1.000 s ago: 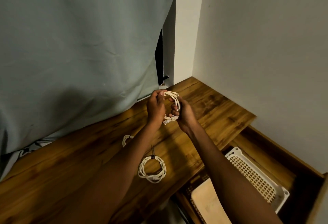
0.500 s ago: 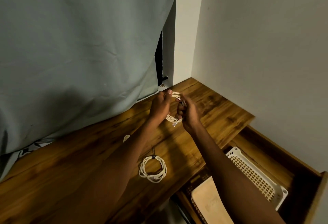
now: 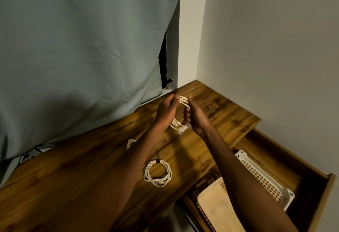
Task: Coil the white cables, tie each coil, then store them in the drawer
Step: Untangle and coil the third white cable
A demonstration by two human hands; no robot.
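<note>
Both hands hold one coiled white cable (image 3: 183, 101) above the far part of the wooden desk (image 3: 73, 173). My left hand (image 3: 167, 110) pinches the coil's top left side. My right hand (image 3: 194, 116) grips its right side, and the cable's plug end hangs out below. A second white coil (image 3: 157, 174), bound with a dark tie, lies flat on the desk between my forearms. Part of a third white cable (image 3: 130, 142) shows beside my left forearm, mostly hidden. The open wooden drawer (image 3: 311, 165) is at the lower right.
Inside the drawer a white perforated basket (image 3: 266, 180) stands beside a tan board (image 3: 218, 209) resting on a dark basket. A grey-green curtain (image 3: 82, 57) hangs behind the desk on the left. White walls close the corner at the back and right.
Both hands have stayed at the coil and shifted their grip on it. The plug end now hangs lower, beneath my right hand. More of the third cable shows beside my left forearm.
</note>
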